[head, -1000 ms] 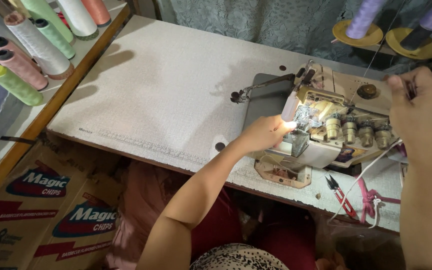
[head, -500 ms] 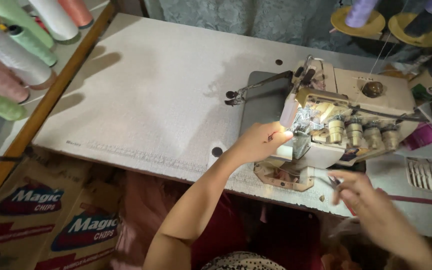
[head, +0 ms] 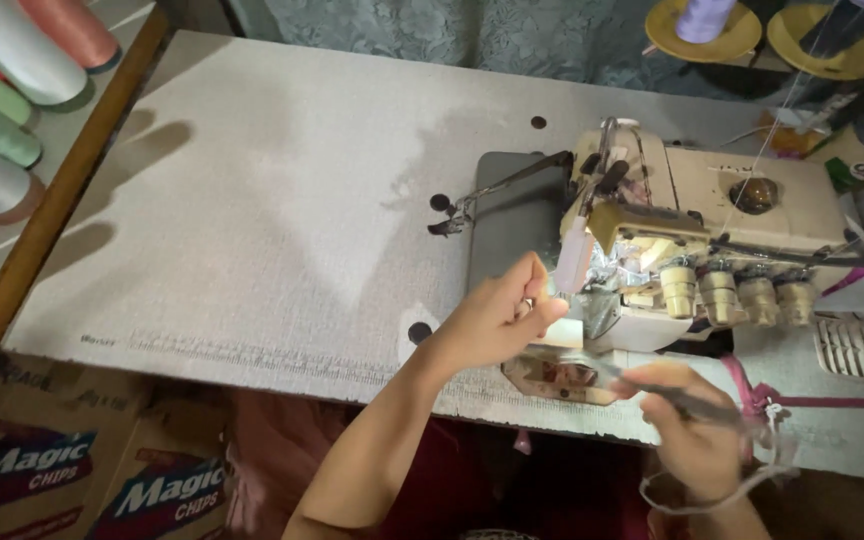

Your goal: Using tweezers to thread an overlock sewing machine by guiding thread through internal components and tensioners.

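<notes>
A cream overlock sewing machine [head: 712, 200] stands on the white table [head: 252, 220], its small lamp lit at the needle area. My left hand [head: 497, 322] reaches up to that lit spot with thumb and fingers pinched together; whether a thread is between them is too fine to see. My right hand [head: 692, 425] is at the table's front edge below the machine. It grips a thin dark tool like tweezers [head: 607, 370], whose tip points left towards the machine's open front cover [head: 552, 375]. A pale cord loops around my right wrist.
Large thread cones [head: 2, 110] lie on a wooden shelf at the left. Printed cardboard boxes [head: 72, 470] stand below the table's front left. Yellow spool discs [head: 702, 30] with cones are at the back right. Four tension knobs [head: 737, 290] line the machine's front.
My right hand has come down from the machine's far right to the front edge and now holds the thin tool. My left hand has stayed at the needle area.
</notes>
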